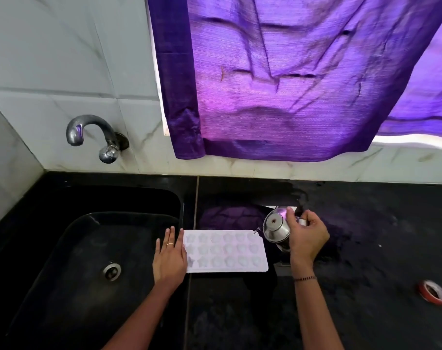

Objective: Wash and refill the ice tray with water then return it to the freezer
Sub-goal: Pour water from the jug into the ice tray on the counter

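Note:
A white ice tray (pixel 226 250) with several shaped cavities lies flat on the black counter, just right of the sink. My left hand (pixel 169 257) rests flat, fingers together, against the tray's left end and over the sink's rim. My right hand (pixel 306 236) grips a small steel kettle (pixel 275 227) by its handle. The kettle is tilted with its spout over the tray's right end. I cannot tell whether water is in the cavities.
A black sink (pixel 70 248) with a steel drain (pixel 111 272) fills the left. A chrome tap (pixel 93 133) juts from the tiled wall above it. A purple curtain (pixel 290 79) hangs behind the counter. A red-and-white ring (pixel 432 292) lies on the black counter (pixel 366 248) at the right.

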`<state>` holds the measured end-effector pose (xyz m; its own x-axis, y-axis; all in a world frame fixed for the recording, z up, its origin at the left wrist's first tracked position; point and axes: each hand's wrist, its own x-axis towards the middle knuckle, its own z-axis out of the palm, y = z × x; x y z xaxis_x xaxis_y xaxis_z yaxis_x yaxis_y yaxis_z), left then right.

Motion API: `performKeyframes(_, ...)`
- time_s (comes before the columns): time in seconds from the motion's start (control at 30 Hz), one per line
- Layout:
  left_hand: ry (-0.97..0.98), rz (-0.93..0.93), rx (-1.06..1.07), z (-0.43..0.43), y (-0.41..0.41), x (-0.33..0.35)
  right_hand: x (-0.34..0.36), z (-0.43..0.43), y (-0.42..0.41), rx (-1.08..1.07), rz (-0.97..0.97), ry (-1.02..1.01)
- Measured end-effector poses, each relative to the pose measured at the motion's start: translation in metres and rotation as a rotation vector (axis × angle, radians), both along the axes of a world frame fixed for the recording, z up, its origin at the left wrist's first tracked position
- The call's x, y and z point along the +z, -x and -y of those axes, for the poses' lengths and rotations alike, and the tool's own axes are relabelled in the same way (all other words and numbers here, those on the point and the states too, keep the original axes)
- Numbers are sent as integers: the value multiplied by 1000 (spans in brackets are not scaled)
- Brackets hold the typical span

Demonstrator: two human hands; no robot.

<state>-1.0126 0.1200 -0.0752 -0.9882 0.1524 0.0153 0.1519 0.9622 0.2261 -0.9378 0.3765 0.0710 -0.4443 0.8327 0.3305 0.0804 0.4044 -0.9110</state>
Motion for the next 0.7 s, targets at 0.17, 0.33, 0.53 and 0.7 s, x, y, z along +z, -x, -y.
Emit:
performKeyframes(0.17,-11,8,3,2,0,-2,5,8,0,-17,-28,-23)
performKeyframes(0.33,-21,8,-5,3,0,-3,1,13,5,-36,-4,-24)
performKeyframes(0.53,-50,6,-10,4,2,-6,2,19,7,-77,-6,-12)
performKeyframes(0.7,-88,-24,-18,3,0,-8,5,23,5,-117,-75,108)
